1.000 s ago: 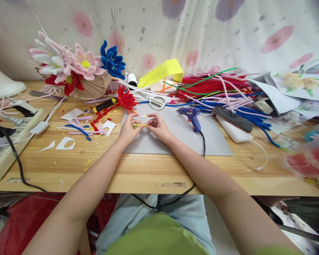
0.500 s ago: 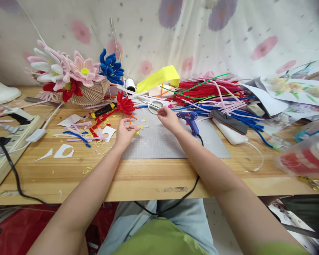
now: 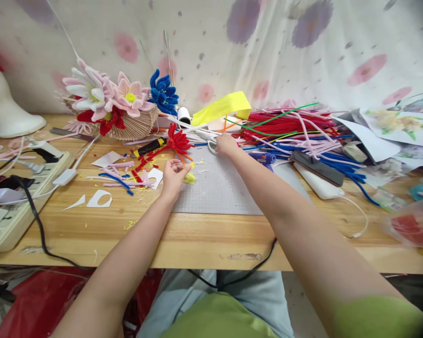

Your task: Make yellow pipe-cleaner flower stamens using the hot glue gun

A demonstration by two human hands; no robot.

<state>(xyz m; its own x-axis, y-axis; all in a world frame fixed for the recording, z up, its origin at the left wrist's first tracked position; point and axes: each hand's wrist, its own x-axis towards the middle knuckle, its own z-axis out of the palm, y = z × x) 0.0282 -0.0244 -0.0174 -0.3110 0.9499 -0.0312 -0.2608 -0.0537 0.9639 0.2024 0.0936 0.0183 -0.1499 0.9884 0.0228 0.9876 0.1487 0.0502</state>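
My left hand [image 3: 174,178] pinches a small yellow strip [image 3: 190,177] between thumb and fingers, just above the left part of the grey cutting mat [image 3: 225,197]. Farther back, my right hand [image 3: 227,144] is over the handles of the scissors [image 3: 212,147], with one loop showing at its left side. Its fingers point away and are mostly hidden, so their grip cannot be seen. A red fuzzy flower [image 3: 177,140] with orange stems lies just behind my left hand. The blue glue gun [image 3: 266,158] is partly covered by my right forearm.
Bundles of red, pink and blue pipe cleaners [image 3: 289,123] fill the back right, near a yellow sheet [image 3: 225,108]. A dark phone [image 3: 317,168] rests on a white device. Finished fuzzy flowers [image 3: 127,96] stand back left. A power strip [image 3: 31,202] and paper scraps [image 3: 99,198] lie left.
My right hand has moved farther back, onto the scissors' handles, and its forearm now covers much of the glue gun. My left hand still holds the yellow strip. The view has shifted slightly left.
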